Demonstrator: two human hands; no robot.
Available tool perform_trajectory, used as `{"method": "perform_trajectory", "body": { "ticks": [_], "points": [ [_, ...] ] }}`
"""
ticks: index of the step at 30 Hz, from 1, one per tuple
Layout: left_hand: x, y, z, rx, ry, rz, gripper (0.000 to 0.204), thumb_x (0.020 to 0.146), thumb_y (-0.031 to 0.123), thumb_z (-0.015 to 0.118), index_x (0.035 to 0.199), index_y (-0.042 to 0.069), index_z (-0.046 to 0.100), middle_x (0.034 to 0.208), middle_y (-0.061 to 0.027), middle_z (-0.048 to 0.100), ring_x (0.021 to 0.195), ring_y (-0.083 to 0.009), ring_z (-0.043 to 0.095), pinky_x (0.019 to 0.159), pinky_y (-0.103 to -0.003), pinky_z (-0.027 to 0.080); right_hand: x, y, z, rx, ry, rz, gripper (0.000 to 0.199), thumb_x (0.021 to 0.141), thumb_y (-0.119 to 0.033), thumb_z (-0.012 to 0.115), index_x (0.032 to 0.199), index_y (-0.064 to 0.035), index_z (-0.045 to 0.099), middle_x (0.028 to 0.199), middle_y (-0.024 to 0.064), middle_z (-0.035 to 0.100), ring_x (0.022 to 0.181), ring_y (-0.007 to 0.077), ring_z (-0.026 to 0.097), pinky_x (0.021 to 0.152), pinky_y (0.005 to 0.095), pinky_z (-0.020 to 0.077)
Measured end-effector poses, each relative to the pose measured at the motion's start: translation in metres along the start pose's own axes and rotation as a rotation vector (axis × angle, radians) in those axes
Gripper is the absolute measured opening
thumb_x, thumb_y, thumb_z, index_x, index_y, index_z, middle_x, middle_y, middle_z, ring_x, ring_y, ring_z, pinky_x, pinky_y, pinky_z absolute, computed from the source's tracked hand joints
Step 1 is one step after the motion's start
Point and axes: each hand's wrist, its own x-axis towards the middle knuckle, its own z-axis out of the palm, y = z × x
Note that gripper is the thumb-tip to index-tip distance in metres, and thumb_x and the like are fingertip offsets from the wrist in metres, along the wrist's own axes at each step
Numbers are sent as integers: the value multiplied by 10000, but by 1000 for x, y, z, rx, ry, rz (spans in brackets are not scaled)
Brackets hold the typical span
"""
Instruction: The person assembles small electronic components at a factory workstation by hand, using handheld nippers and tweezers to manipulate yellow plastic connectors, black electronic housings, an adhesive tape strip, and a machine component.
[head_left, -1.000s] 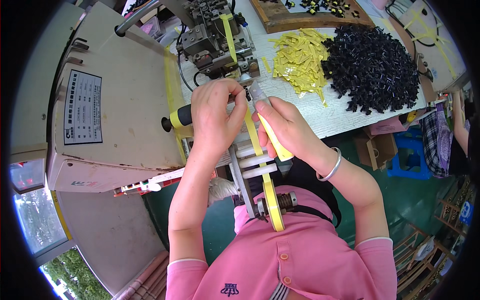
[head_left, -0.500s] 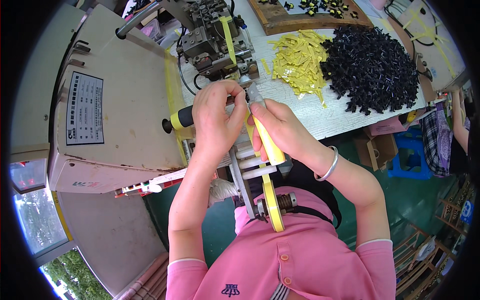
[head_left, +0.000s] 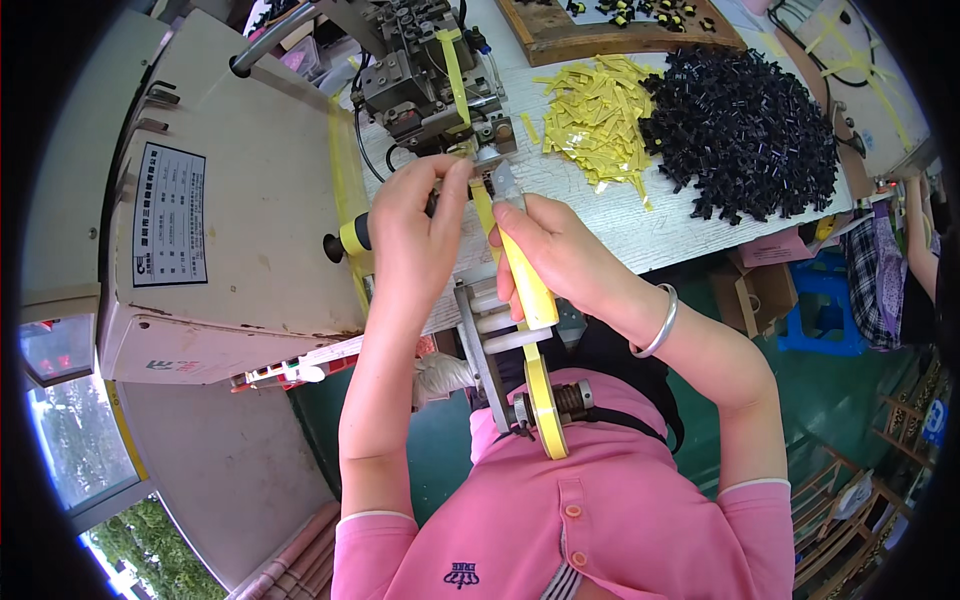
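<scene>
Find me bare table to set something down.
Widest: the table between right hand, yellow pile and black pile. A narrower gap, holding a loose strip, separates machine and yellow pile. Crowded: around left hand, knife and tape, and beyond the piles, at the tray.

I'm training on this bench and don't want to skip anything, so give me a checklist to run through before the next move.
1. Right hand gripping the yellow-handled tool: ok.
2. Left hand well clear of the tool's tip: not ok; its fingertips look close beside it.
3. Small piece secure in the left hand's fingertips: cannot tell; too small and partly hidden.
4. Yellow tape lying over the white rollers: ok where visible; the right hand and tool hide part.
5. Tape roll seated on its holder: ok.
6. Yellow strips and black parts away from both hands: ok.
</scene>
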Motion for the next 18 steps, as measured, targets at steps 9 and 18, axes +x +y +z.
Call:
{"method": "perform_trajectory", "body": {
  "ticks": [9,18],
  "points": [
    [14,7,-20,9,-335,-231,147,806,119,641,885,-4,659,766,-88,660,708,-145,609,620,-262,437,2,2,2,13,4,17,383,978,-338,412,964,43,441,637,172,588,463,260,592,430,329,479],
    [10,-1,-12,-75,-286,-210,148,811,131,635,875,-1,654,767,-68,662,721,-131,614,631,-262,442,7,1,10,147,40,18,348,983,-320,386,970,23,441,645,189,601,482,282,607,441,350,491]
  ]
}}
